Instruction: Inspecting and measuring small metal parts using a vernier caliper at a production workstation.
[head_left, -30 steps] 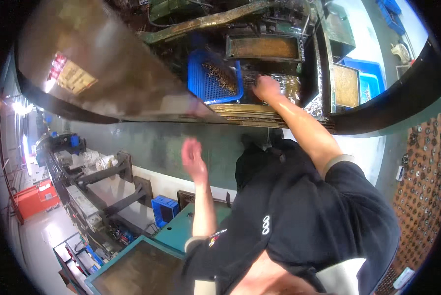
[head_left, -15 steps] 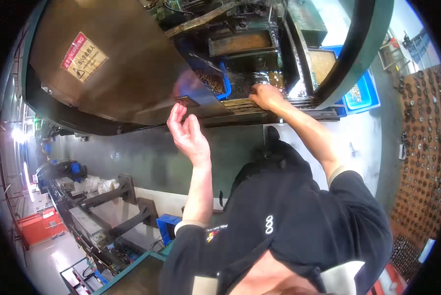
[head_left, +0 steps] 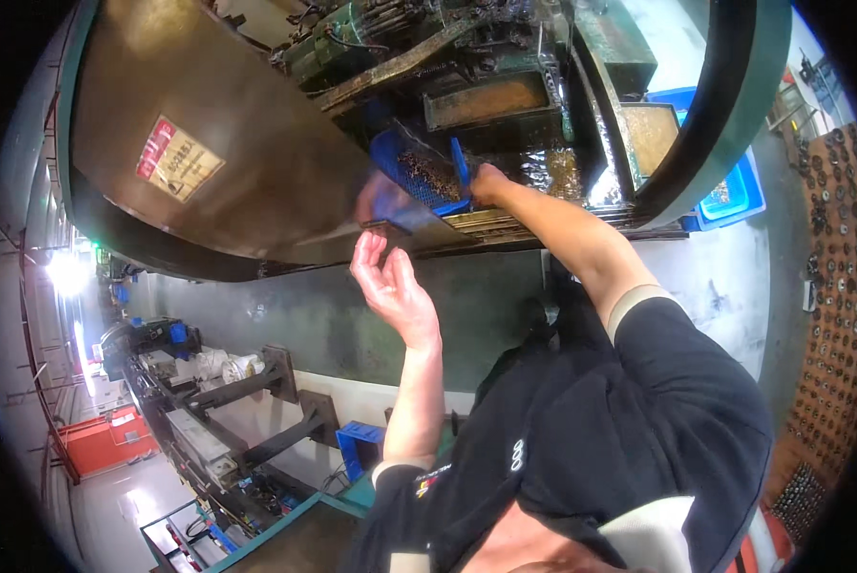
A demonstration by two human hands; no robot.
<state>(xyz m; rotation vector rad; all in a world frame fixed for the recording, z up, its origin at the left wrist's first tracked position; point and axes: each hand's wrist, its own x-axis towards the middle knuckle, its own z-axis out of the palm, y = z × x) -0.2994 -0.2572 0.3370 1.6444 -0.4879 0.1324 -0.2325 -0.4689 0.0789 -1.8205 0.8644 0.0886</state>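
My right hand point(head_left: 488, 184) is closed on the right rim of a blue perforated basket point(head_left: 419, 181). Many small metal parts lie in the basket, which sits inside the machine, its left part hidden behind a brown sliding door point(head_left: 256, 143). Just below the dark handle point(head_left: 387, 227) on that door is my left hand point(head_left: 395, 291), palm up. Its fingers are loosely curved and apart, the fingertips at the handle's edge. Whether they hook behind it I cannot tell.
Behind the basket stands a rectangular metal trough point(head_left: 490, 103). A blue bin point(head_left: 734, 196) with small parts is outside the machine's right side. A brown board point(head_left: 834, 248) with rows of round parts is at far right. Lower left are dark machine beams point(head_left: 256, 382).
My right hand has gone left from the machine's front ledge onto the basket's rim, which now stands higher. My left hand remains by the door handle. The whole view has shifted slightly.
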